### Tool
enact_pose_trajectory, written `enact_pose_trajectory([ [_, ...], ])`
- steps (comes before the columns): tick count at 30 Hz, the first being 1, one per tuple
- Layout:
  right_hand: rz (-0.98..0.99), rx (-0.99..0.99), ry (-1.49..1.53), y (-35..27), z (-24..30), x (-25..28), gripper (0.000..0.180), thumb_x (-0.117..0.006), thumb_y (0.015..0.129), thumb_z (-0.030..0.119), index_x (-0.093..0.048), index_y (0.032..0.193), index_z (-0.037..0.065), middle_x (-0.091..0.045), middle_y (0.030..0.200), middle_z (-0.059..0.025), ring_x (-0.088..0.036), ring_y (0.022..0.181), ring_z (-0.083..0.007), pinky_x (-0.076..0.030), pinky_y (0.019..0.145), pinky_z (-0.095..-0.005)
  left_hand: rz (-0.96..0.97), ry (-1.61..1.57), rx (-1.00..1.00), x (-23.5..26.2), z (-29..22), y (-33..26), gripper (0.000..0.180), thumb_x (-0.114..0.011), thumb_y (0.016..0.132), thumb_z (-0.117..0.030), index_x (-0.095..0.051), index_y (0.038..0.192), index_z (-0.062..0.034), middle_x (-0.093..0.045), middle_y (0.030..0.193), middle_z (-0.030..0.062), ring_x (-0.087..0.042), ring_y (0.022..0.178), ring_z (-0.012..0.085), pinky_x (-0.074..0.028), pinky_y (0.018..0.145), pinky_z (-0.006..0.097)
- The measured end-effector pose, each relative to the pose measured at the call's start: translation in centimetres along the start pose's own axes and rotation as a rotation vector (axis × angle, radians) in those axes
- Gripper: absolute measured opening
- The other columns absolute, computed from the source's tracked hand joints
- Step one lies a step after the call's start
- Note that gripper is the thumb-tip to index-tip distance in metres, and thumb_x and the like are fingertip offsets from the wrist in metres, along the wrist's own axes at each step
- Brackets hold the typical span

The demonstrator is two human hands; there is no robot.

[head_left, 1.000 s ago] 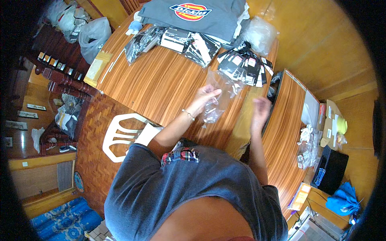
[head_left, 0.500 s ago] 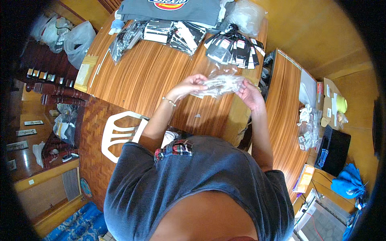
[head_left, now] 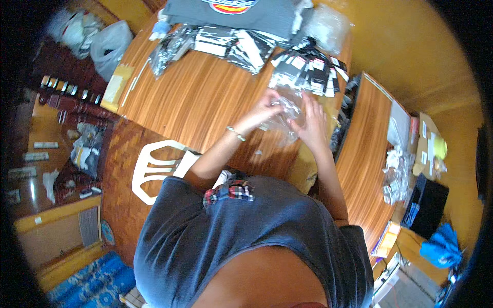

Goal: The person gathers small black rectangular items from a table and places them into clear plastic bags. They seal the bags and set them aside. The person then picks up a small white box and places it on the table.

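A crumpled clear plastic bag (head_left: pixel 288 109) lies between my hands over the wooden table (head_left: pixel 205 92). The fingers of my left hand (head_left: pixel 268 106) are closed on its left side; a beaded bracelet circles that wrist. My right hand (head_left: pixel 313 126) is at the bag's right side, fingers stretched out and thumb apart, its thumb close to the plastic. Just beyond the bag, black and white hang tags (head_left: pixel 313 69) are fanned out in a pile. The bag's lower edge is blurred.
A folded grey garment (head_left: pixel 231 20) and packets of black and white tags (head_left: pixel 213 41) line the table's far side. Clear bags (head_left: pixel 328 28) sit at the far right corner. A second wooden surface (head_left: pixel 364 143) stands right, beyond a gap. A white plastic chair (head_left: pixel 141 174) is at left.
The plastic, stretched between both hands before, is now bunched up closer to the tags. My right hand has let go its pinch and spread its fingers. The whole view has shifted slightly.
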State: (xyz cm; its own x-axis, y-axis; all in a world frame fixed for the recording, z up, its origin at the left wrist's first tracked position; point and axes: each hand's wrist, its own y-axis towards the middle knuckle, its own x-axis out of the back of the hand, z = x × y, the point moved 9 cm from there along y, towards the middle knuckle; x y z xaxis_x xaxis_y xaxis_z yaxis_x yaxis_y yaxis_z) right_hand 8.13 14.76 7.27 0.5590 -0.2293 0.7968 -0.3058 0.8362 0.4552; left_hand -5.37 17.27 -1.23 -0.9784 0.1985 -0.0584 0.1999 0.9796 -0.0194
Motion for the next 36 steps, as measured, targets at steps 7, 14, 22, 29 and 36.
enact_pose_trajectory([
  [7,0.312,-0.467,1.164,-2.7,-5.9,-6.2,0.028,-0.055,0.078,0.004,-0.054,0.106,0.006,-0.059,0.08,-0.002,-0.058,0.069,-0.0151,-0.047,0.06,-0.0291,-0.037,1.09,-0.243,-0.7,-5.7,-3.0,0.036,-0.063,0.071,-0.006,-0.047,0.103,-0.0087,-0.055,0.087,0.0216,-0.057,0.088,0.0343,-0.046,0.074,0.036],
  [14,0.448,-0.443,1.116,-3.8,-6.2,-5.0,0.02,-0.052,0.078,0.004,-0.059,0.097,0.004,-0.06,0.09,-0.007,-0.055,0.084,-0.016,-0.044,0.076,-0.0296,-0.034,-0.541,0.38,2.4,5.4,-2.7,0.029,-0.051,0.08,-0.003,-0.047,0.109,-0.0034,-0.06,0.094,0.0091,-0.06,0.084,0.018,-0.05,0.072,0.034],
  [22,0.196,-0.493,0.214,-2.8,-8.8,-5.8,0.052,-0.056,0.075,0.007,-0.043,0.125,0.01,-0.056,0.108,-0.0191,-0.055,0.095,-0.0278,-0.045,0.081,-0.0334,0.089,-0.31,0.107,-1.5,-2.8,-2.4,0.045,-0.057,0.073,0.006,-0.046,0.113,-0.0104,-0.053,0.102,0.0044,-0.053,0.089,0.0157,-0.046,0.078,0.03],
  [29,0.144,-0.552,0.789,-4.3,-4.8,-8.5,0.051,-0.054,0.076,0.0,-0.041,0.125,0.005,-0.053,0.102,-0.0156,-0.053,0.092,-0.023,-0.045,0.076,-0.031,-0.516,0.94,-0.356,3.9,-2.9,-1.9,0.029,-0.057,0.067,0.007,-0.061,0.093,-0.0055,-0.046,0.115,0.0146,-0.044,0.104,0.0374,-0.04,0.089,0.038],
  [36,0.375,-0.633,0.854,-4.7,-11.9,-10.1,0.042,-0.056,0.074,-0.002,-0.051,0.115,0.003,-0.058,0.104,-0.0097,-0.054,0.091,-0.0159,-0.045,0.074,-0.0287,-0.073,0.616,-0.154,3.1,-0.1,0.2,0.04,-0.051,0.067,0.012,-0.06,0.103,-0.0025,-0.044,0.117,0.0169,-0.048,0.104,0.0328,-0.041,0.089,0.036],
])
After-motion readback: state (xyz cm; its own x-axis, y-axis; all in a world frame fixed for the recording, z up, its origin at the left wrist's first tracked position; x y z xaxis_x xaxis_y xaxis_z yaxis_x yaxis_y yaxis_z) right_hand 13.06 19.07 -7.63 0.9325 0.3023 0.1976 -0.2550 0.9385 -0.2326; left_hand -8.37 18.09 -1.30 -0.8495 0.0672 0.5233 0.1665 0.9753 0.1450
